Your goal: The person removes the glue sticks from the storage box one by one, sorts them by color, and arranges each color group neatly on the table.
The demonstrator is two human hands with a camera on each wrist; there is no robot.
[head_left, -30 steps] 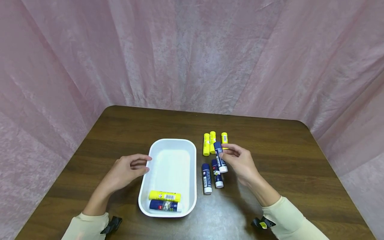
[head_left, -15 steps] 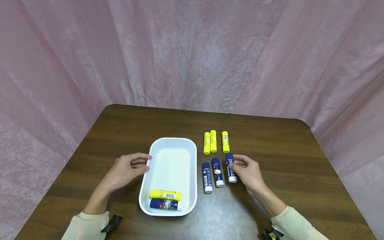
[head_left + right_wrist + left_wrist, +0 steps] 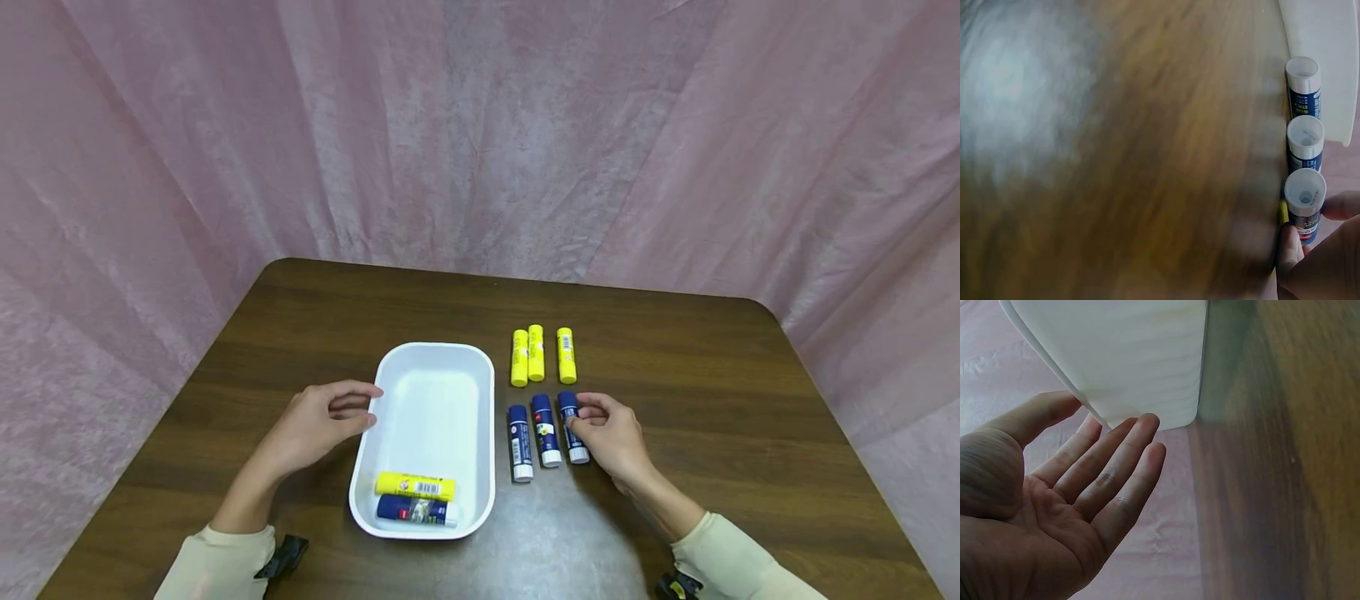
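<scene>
My right hand (image 3: 613, 437) pinches a dark blue glue stick (image 3: 577, 452) with a white base between thumb and fingers, down at the table. Two more blue glue sticks (image 3: 545, 429) (image 3: 520, 442) lie to its left, forming a row with it. In the right wrist view, the round white end of the pinched glue stick (image 3: 1305, 190) faces the camera. Beside the white tray (image 3: 420, 417) is my left hand (image 3: 315, 425), its loosely bent fingers at the left rim. A yellow glue stick (image 3: 415, 486) and a blue glue stick (image 3: 412, 510) lie crosswise in the tray's near end.
Three yellow glue sticks (image 3: 519, 358) (image 3: 536, 354) (image 3: 566, 356) lie behind the blue row. The brown wooden table (image 3: 712, 400) runs back to a pink curtain (image 3: 480, 142).
My right hand has carried the blue glue stick from over the second one to the row's right end, then slid it slightly left. My left hand keeps its place at the tray.
</scene>
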